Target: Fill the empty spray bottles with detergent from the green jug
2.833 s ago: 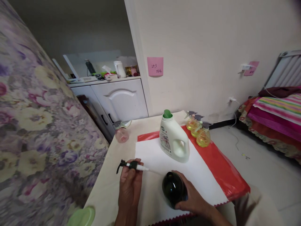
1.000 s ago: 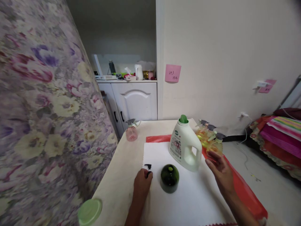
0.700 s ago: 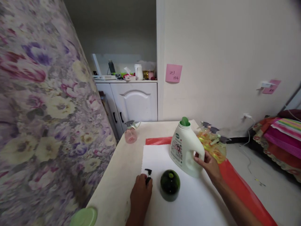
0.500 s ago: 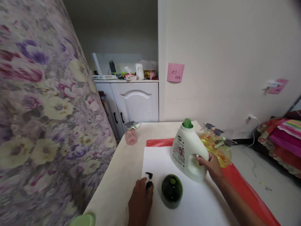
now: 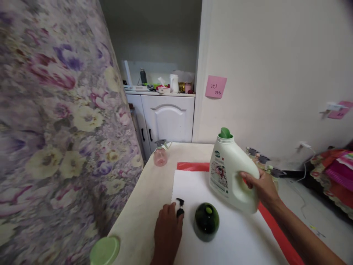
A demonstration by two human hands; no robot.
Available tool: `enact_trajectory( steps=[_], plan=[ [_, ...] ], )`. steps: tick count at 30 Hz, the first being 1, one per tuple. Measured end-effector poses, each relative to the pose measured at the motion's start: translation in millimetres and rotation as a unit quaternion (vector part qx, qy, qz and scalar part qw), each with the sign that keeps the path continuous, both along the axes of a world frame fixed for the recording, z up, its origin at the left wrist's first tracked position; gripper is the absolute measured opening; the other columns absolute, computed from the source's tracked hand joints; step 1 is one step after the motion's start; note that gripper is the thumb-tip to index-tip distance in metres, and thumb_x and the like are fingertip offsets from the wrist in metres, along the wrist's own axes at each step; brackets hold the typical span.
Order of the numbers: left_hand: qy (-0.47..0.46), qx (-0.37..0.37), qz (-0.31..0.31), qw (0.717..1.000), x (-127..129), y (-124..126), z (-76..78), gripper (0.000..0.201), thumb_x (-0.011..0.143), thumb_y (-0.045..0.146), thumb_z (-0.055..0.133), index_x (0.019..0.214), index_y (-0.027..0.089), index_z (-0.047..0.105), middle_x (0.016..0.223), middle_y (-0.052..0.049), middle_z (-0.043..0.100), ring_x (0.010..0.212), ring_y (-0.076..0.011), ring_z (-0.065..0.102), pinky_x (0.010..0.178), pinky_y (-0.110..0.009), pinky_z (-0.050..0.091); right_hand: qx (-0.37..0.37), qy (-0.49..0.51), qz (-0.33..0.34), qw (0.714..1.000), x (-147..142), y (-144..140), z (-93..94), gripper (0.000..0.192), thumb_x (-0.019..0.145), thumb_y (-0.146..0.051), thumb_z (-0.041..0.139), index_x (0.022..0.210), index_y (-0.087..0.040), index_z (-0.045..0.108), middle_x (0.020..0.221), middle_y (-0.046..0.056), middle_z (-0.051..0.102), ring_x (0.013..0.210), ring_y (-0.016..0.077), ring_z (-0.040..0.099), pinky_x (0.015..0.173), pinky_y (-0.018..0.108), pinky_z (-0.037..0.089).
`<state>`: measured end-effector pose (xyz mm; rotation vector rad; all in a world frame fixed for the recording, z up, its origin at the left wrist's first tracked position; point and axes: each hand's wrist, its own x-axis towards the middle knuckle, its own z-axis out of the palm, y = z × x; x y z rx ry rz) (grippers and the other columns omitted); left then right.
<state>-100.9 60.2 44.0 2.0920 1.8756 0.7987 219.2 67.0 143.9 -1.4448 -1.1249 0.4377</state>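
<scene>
Your worktop (image 5: 143, 206) ran away from you toward twelve o'clock, with a white sheet (image 5: 237, 243) lying over a red one (image 5: 193, 166). The white detergent jug (image 5: 230, 176) with its green cap was the largest thing on it, at about one o'clock from the dark green bottle (image 5: 206, 222), and tipped toward your right. It looked bulky and probably heavy if full, its stiff plastic smooth enough to slip, so the moulded handle was the sound place to take it. Your right hand (image 5: 261, 187) was there, fingers curled tight around that handle. The round green bottle stood open-mouthed on the white sheet, looking glassy and likely to roll if knocked. At nine o'clock from it your left hand (image 5: 168, 233) rested on the worktop, fingers closed about the small black pump head (image 5: 180, 208), a light, rigid part. A pink spray bottle (image 5: 160, 154) stood at eleven o'clock, and a green lid (image 5: 104, 251) lay at eight o'clock.
</scene>
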Motion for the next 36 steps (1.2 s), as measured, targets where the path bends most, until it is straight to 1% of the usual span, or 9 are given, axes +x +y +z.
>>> enact_trajectory(
  steps=[3, 7, 12, 17, 20, 23, 27, 32, 36],
  plan=[
    [-0.125, 0.051, -0.044, 0.99, 3.2, -2.1, 6.6, 0.026, 0.082, 0.024, 0.055, 0.105, 0.018, 0.065, 0.099, -0.013, 0.065, 0.097, -0.0299, 0.06, 0.088, -0.041, 0.045, -0.048, -0.013, 0.028, 0.998, 12.3, -22.5, 22.5, 0.04, 0.062, -0.05, 0.076, 0.051, -0.02, 0.052, 0.04, -0.004, 0.048, 0.039, 0.0111, 0.041, 0.04, 0.025, 0.032],
    [-0.306, 0.023, -0.127, 0.943, 14.1, -11.0, 20.0, 0.02, 0.079, 0.022, 0.061, 0.097, 0.024, 0.067, 0.093, -0.009, 0.068, 0.091, -0.0262, 0.064, 0.082, -0.037, 0.049, -0.113, -0.036, 0.063, 0.991, 26.9, -57.7, 46.4, 0.035, 0.064, -0.051, 0.075, 0.061, -0.02, 0.061, 0.043, -0.005, 0.047, 0.041, 0.0112, 0.04, 0.041, 0.024, 0.032],
    [-0.345, 0.002, -0.214, 0.914, 30.4, -23.0, 31.4, 0.027, 0.076, 0.017, 0.062, 0.101, 0.026, 0.068, 0.103, -0.008, 0.069, 0.101, -0.0264, 0.062, 0.089, -0.038, 0.047, -0.171, -0.111, 0.123, 0.971, 31.5, -99.6, 66.1, 0.03, 0.061, -0.046, 0.077, 0.075, -0.02, 0.069, 0.057, 0.0, 0.06, 0.046, 0.0134, 0.048, 0.038, 0.023, 0.036],
    [-0.361, 0.008, -0.201, 0.91, 39.7, -22.3, 33.1, 0.037, 0.07, 0.015, 0.067, 0.105, 0.026, 0.068, 0.117, -0.009, 0.065, 0.114, -0.0286, 0.057, 0.101, -0.042, 0.041, -0.187, -0.138, 0.15, 0.961, 28.1, -126.1, 71.7, 0.04, 0.057, -0.04, 0.08, 0.095, -0.03, 0.073, 0.083, 0.005, 0.075, 0.058, 0.0224, 0.063, 0.037, 0.025, 0.045],
    [-0.369, -0.009, -0.214, 0.905, 41.2, -19.5, 32.9, 0.041, 0.069, 0.016, 0.069, 0.108, 0.027, 0.069, 0.12, -0.009, 0.065, 0.117, -0.0291, 0.056, 0.105, -0.043, 0.038, -0.157, -0.183, 0.153, 0.958, 27.2, -132.5, 71.1, 0.058, 0.053, -0.033, 0.084, 0.11, -0.034, 0.072, 0.117, 0.007, 0.072, 0.095, 0.035, 0.068, 0.07, 0.035, 0.06],
    [-0.379, -0.027, -0.226, 0.897, 41.8, -16.4, 32.2, 0.044, 0.069, 0.017, 0.071, 0.111, 0.028, 0.068, 0.123, -0.009, 0.064, 0.119, -0.0295, 0.054, 0.106, -0.043, 0.037, -0.178, -0.192, 0.196, 0.945, 25.4, -133.4, 70.3, 0.056, 0.054, -0.029, 0.084, 0.109, -0.033, 0.073, 0.122, 0.005, 0.07, 0.11, 0.0385, 0.063, 0.091, 0.041, 0.054],
    [-0.394, -0.037, -0.245, 0.885, 44.2, -10.5, 32.4, 0.043, 0.069, 0.018, 0.071, 0.111, 0.028, 0.069, 0.123, -0.008, 0.065, 0.12, -0.0289, 0.054, 0.106, -0.042, 0.037, -0.238, -0.169, 0.242, 0.925, 20.2, -129.9, 71.3, 0.057, 0.054, -0.028, 0.082, 0.11, -0.034, 0.073, 0.119, 0.004, 0.071, 0.104, 0.0389, 0.065, 0.085, 0.04, 0.056],
    [-0.407, -0.074, -0.27, 0.87, 50.7, -2.7, 35.8, 0.041, 0.066, 0.016, 0.073, 0.105, 0.028, 0.072, 0.122, -0.008, 0.066, 0.122, -0.0286, 0.053, 0.108, -0.04, 0.034, -0.275, -0.239, 0.259, 0.894, 21.6, -122.6, 72.2, 0.061, 0.061, -0.032, 0.08, 0.12, -0.036, 0.067, 0.11, 0.004, 0.075, 0.093, 0.0358, 0.069, 0.085, 0.04, 0.055],
    [-0.422, -0.092, -0.308, 0.848, 54.4, 0.2, 39.2, 0.038, 0.066, 0.015, 0.073, 0.102, 0.027, 0.073, 0.117, -0.007, 0.067, 0.118, -0.0283, 0.055, 0.106, -0.038, 0.036, -0.282, -0.239, 0.254, 0.894, 29.1, -115.3, 69.2, 0.058, 0.06, -0.035, 0.081, 0.117, -0.034, 0.069, 0.1, 0.005, 0.077, 0.09, 0.0367, 0.069, 0.089, 0.043, 0.053]
  ],
)
